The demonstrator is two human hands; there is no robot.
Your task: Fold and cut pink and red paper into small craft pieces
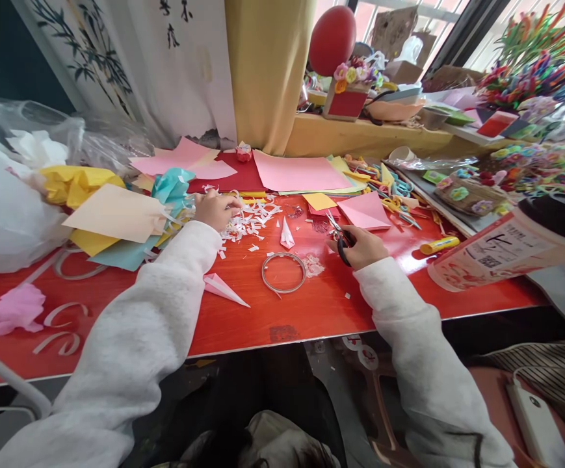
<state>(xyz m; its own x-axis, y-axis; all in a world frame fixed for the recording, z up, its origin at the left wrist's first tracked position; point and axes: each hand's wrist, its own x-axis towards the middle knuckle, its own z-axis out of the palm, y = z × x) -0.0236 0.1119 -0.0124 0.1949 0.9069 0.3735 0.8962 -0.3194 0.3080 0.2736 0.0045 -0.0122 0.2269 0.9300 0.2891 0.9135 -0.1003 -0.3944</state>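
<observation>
- The scissors are held in the right hand, over the red table; their blades are pointed away from the body, and the handle loops are partly covered by the fingers, which are closed around them.
- The left hand is placed over the white paper shreds; its fingers are bent, but whether anything is pinched between them cannot be told.
- Between the hands, a small folded pink cone is seen behind a wire coil.
- The wide end of a longer pink cone is partly hidden by the left sleeve.
- The white plastic bag is cut off at the left edge, the tilted cup at the right; the small print on its label cannot be read.
</observation>
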